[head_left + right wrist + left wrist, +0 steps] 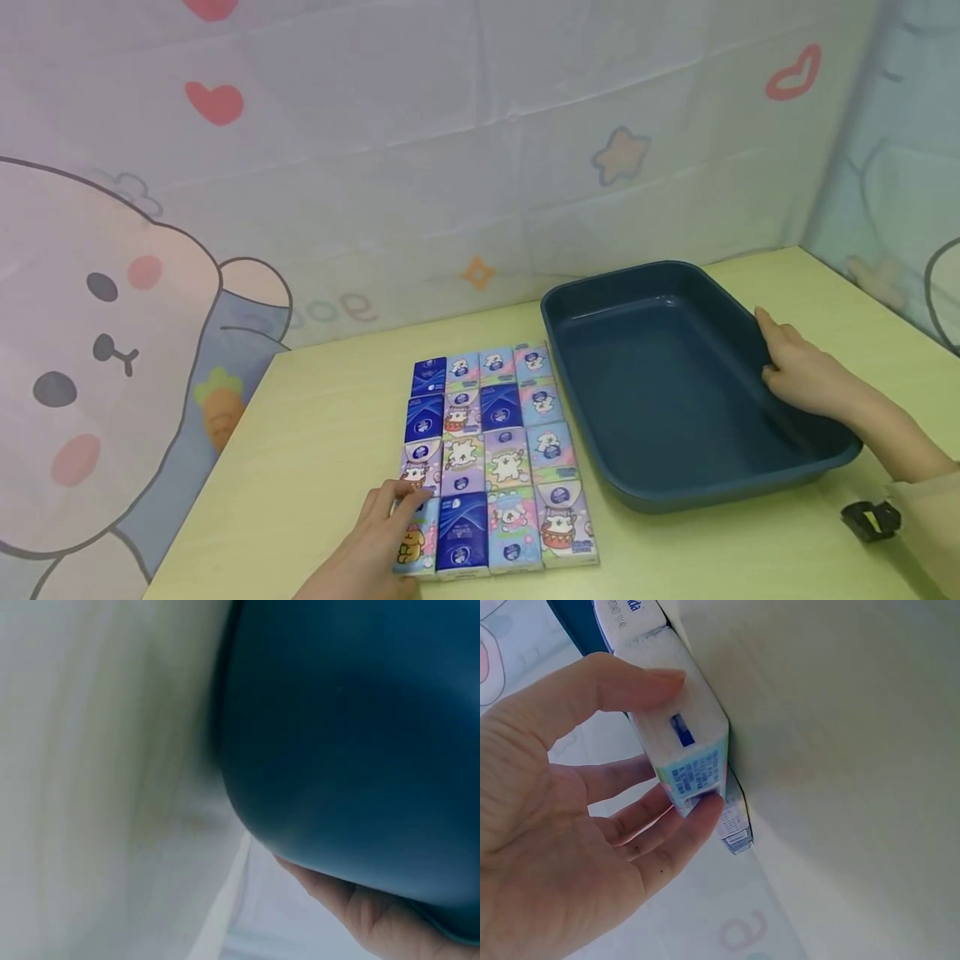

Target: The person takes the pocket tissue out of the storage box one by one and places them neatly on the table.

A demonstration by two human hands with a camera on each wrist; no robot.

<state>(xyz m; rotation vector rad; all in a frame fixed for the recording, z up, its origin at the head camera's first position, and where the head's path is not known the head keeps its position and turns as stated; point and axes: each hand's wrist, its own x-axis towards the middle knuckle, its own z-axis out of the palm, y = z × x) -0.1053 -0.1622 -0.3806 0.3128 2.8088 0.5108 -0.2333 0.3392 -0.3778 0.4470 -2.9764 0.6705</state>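
Note:
Small tissue packs (463, 533), some dark blue and others pastel with cartoon animals, lie edge to edge in a block of rows on the table. At the block's near left corner, my left hand (375, 542) holds a light-blue tissue pack (412, 546). The left wrist view shows the thumb on the white end of that pack (679, 712) and fingertips on its other side. Right of the block sits a deep dark-blue plastic tray (667, 400) with nothing in it. My right hand (813, 375) grips its right rim, the thumb over the edge; most fingers are hidden.
The pale yellow-green table (300, 450) extends left of the packs. Behind it hangs a cloth backdrop (375, 167) printed with hearts, stars and a large cartoon animal. A black strapped device (870, 521) is by the right wrist.

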